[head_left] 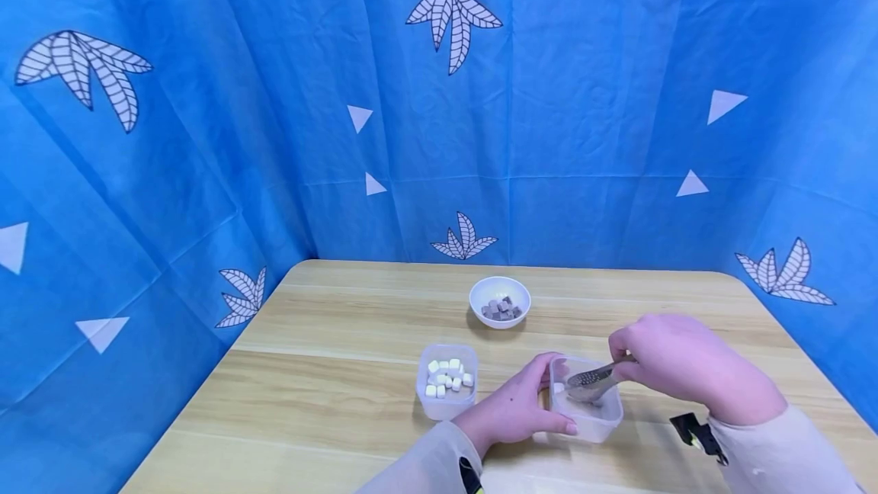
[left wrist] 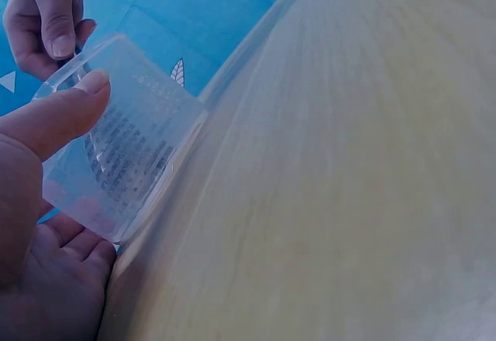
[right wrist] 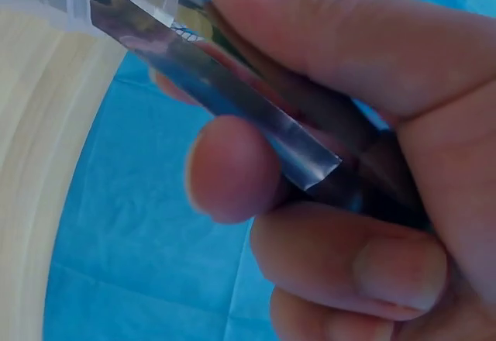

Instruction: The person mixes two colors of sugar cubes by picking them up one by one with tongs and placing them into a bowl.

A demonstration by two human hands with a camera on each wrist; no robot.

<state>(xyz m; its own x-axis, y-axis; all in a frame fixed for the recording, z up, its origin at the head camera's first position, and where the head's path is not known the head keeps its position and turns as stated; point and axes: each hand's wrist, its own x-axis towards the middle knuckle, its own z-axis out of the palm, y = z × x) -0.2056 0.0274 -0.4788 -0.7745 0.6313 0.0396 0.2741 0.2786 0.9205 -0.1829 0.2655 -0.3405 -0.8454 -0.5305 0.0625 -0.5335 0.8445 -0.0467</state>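
One clear container (head_left: pixel 595 430) stands nearer the counter's (head_left: pixel 309 402) right edge than its left; the left hand (head_left: pixel 517 406) grips it, fingers spread wide; the right hand's (head_left: pixel 679 360) fingers curl closely round metal tongs (head_left: pixel 590 379) dipping inside

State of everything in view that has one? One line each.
Left hand: holds the right container's side
Right hand: grips the tongs
Tongs: heads down inside the right container; whether they pinch anything, can't tell
Right container: upright, uncovered; contents partly hidden
Left container: upright, uncovered, white cubes inside
Bowl: upright, uncovered, grey-brown cubes inside
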